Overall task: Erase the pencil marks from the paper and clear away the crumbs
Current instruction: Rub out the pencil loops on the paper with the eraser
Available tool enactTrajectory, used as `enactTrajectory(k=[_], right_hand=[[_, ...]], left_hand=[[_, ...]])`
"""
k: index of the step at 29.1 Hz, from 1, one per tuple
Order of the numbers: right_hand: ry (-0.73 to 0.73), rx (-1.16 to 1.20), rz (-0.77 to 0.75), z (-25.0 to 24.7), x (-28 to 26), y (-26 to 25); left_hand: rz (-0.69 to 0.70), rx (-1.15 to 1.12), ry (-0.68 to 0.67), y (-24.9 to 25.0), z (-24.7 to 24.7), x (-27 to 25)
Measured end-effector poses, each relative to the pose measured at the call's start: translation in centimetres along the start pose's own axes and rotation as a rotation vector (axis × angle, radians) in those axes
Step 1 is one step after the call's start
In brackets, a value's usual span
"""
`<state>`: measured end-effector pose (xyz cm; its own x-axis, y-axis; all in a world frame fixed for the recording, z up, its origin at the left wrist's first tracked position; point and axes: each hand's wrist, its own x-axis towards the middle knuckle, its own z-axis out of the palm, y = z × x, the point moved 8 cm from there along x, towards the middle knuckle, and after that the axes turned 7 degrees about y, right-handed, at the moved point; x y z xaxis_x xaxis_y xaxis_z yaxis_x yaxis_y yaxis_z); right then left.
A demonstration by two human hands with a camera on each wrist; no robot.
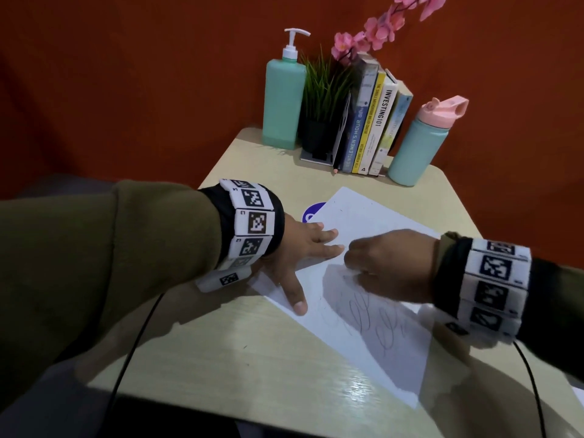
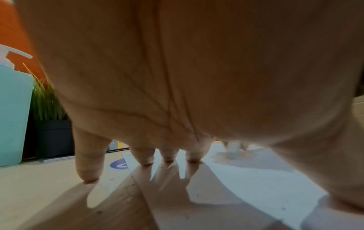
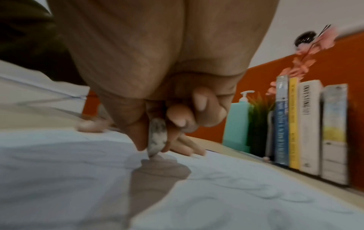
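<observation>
An orange wall backs a small pale counter (image 1: 252,358). Along its far edge stand a green pump bottle (image 1: 282,102), a potted grass plant (image 1: 322,99), a row of books (image 1: 373,121) and a teal flask (image 1: 417,147).

From the head view, the paper (image 1: 373,311) lies askew, its long axis running from the far middle of the counter toward the near right corner. The left hand (image 1: 303,248) lies flat with fingers spread, pinning the paper's left edge. The right hand (image 1: 392,263) is curled, knuckles up, just beside the left fingertips. The remaining pencil marks (image 1: 376,327) loop from under the right hand toward the near right corner, so the strokes still to be rubbed lie on the right hand's side, back toward its own wrist.

The left wrist view shows the straight fingertips (image 2: 145,158) pressing down on paper and counter, nothing gripped.

The right wrist view, blurred, shows thumb and fingers pinching a smudged grey-white eraser (image 3: 156,137), its lower end touching the paper; faint loops continue across the sheet in the foreground. Crumbs are too small to make out with certainty.
</observation>
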<state>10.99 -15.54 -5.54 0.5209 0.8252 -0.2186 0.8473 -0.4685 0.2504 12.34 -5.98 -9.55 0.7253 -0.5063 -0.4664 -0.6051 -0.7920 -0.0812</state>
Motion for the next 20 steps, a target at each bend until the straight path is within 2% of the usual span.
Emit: enactTrajectory(k=[4, 5, 7, 9, 11, 13, 14, 17, 18, 20], right_hand=[[-0.011, 0.117, -0.198, 0.3, -1.9, -5.1], [-0.007, 0.098, -0.176, 0.2, -1.5, -4.3], [-0.032, 0.001, -0.037, 0.4, -0.3, -1.1], [-0.012, -0.028, -0.009, 0.3, -0.3, 0.0], [0.042, 0.039, -0.117, 0.1, -1.1, -2.4], [0.007, 0.123, -0.238, 0.4, -2.4, -5.5], [-0.019, 0.11, -0.24, 0.5, -2.4, -5.5], [-0.052, 0.016, -0.039, 0.3, -0.5, -1.4], [-0.053, -0.011, -0.015, 0.2, -0.3, -0.7], [-0.015, -0.01, -0.087, 0.0, -0.7, -2.1]], left_hand=[[0.011, -0.01, 0.002, -0.2, 0.0, 0.1], [0.009, -0.013, 0.0, -0.3, 0.1, 0.1], [0.006, -0.017, -0.004, -0.3, 0.2, 0.1], [0.007, -0.015, -0.003, -0.2, 0.2, 0.1], [0.008, -0.018, -0.002, -0.2, 0.1, 0.0], [0.009, -0.023, 0.0, -0.1, 0.0, -0.2], [0.008, -0.021, 0.003, -0.1, 0.0, -0.2], [0.004, -0.018, -0.004, -0.1, 0.0, -0.2], [0.003, -0.017, -0.006, -0.1, 0.1, -0.2], [0.005, -0.008, -0.005, 0.0, 0.0, -0.2]])
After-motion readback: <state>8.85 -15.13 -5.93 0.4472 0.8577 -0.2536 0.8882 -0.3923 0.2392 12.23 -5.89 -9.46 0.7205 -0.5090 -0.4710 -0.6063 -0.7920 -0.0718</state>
